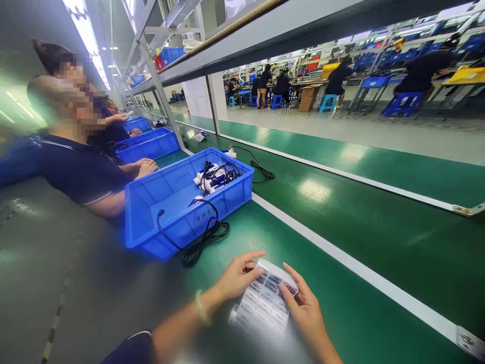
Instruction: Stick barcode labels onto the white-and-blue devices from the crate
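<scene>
A strip of white labels [265, 302] printed with dark text lies between my hands, low over the green bench top. Its upper end bends over, and its lower part blurs into glare. My left hand [239, 274] pinches the upper left edge, thumb on the printed face and index finger stretched out beyond it. At the upper right edge, my right hand [302, 299] grips the strip with its thumb on the front and fingers behind. A pale bracelet [203, 307] circles my left wrist.
A blue bin [189, 222] on the bench holds white devices with black cables [223, 177]. One cable [206, 237] hangs over its near side. Another coiled cable [261, 169] lies beyond. Co-workers [79, 156] sit at left beside further bins [151, 144]. A shelf [212, 50] spans overhead.
</scene>
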Demonstrator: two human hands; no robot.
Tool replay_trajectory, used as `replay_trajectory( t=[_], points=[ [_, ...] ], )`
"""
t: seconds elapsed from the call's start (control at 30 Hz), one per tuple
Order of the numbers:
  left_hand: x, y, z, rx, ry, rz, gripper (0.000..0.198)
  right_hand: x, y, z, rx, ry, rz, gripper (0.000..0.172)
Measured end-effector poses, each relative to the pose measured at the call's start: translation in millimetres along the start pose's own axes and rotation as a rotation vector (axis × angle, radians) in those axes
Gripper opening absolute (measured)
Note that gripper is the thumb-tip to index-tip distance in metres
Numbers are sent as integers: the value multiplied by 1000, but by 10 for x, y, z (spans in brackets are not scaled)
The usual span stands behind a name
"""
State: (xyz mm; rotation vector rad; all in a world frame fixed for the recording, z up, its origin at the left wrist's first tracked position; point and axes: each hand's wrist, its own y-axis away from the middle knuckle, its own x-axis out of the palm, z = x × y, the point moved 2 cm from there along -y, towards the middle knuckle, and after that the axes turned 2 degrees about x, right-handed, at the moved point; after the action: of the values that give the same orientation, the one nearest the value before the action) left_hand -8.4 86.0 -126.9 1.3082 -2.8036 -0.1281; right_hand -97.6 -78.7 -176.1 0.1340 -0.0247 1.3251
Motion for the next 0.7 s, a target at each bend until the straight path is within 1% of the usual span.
replay_trajectory(
  t=[0.17,0.3,0.4,0.57,0.7],
  points=[
    [-33,4,-33,-6,-98,14,49,-25,-18,-31,54,-27,-38,54],
    [-60,-4,-58,-5,-200,9,32,-6,-19,-19,68,-32,-46,47],
    [-68,-13,-76,-8,-227,-20,24,15,-8,1,68,-29,-47,43],
    [-75,-31,-71,-10,-172,-64,20,35,-1,55,25,7,-54,38],
    [-61,-58,-57,36,14,-59,21,29,-26,96,-42,61,-74,36]
  ],
)
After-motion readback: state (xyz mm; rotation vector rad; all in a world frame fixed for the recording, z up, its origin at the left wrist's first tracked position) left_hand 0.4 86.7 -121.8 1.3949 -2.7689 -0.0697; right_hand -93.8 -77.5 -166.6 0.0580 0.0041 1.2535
